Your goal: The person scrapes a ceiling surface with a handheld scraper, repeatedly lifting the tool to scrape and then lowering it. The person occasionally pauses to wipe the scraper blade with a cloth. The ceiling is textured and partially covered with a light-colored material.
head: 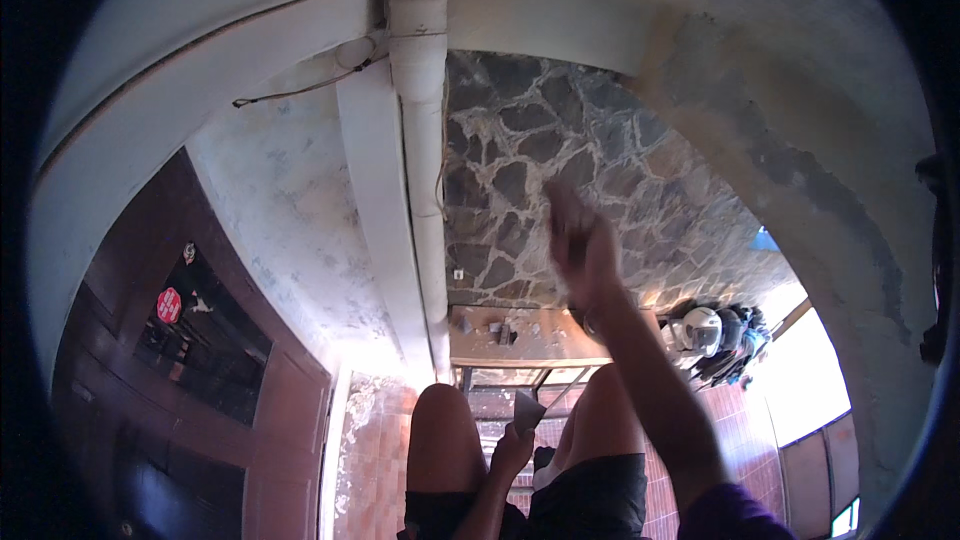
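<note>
My left hand [513, 448] is low between my knees, closed on the lower end of a flat grey triangular piece [528, 412], which may be a scraper blade or a folded sheet. My right hand [581, 247] is raised in front of the stone-clad wall [540, 146] and is blurred. Its fingers look partly curled, and whether it holds anything cannot be seen. Beyond my knees stands a wooden table [540, 349] with small grey scraps and a small dark block [508, 334] on it.
A white pipe [426, 240] runs down the wall, with a loose cable [300, 93] beside it. At the left is a dark wooden door [289, 390]. A white helmet [702, 331] and dark bundled items [739, 345] lie right of the table. Tiled floor [382, 442] shows below.
</note>
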`<state>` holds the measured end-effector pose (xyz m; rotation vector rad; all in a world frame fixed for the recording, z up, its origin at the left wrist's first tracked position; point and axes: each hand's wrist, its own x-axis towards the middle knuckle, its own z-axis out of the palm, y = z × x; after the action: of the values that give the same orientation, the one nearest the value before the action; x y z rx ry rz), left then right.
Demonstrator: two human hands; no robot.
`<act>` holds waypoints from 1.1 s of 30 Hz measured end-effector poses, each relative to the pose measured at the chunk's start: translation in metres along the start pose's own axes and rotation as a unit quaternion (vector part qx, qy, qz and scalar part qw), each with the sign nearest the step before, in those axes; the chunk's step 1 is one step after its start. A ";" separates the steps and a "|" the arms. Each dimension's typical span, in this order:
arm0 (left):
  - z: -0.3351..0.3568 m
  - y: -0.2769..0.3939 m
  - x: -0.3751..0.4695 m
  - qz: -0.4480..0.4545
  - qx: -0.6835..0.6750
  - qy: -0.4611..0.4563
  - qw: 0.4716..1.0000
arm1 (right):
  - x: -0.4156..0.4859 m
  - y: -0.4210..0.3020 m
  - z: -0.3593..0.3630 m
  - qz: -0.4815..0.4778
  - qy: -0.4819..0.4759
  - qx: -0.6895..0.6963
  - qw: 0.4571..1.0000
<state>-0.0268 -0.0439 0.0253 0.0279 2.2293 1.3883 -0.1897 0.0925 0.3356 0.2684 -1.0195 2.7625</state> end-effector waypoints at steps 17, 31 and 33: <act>-0.005 0.011 0.007 0.066 -0.059 0.149 0.985 | -0.222 0.148 -0.171 0.077 0.273 -0.453 0.846; -0.019 0.025 -0.019 0.118 0.156 0.018 0.981 | -0.208 0.161 -0.215 0.043 0.376 -0.588 0.715; -0.022 0.029 -0.025 0.095 0.186 -0.014 0.978 | -0.203 0.152 -0.214 -0.008 0.392 -0.573 0.720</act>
<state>-0.0215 -0.0548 0.0679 0.3949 2.4826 1.0330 -0.0510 0.0970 0.0343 -0.9473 -2.0120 1.3757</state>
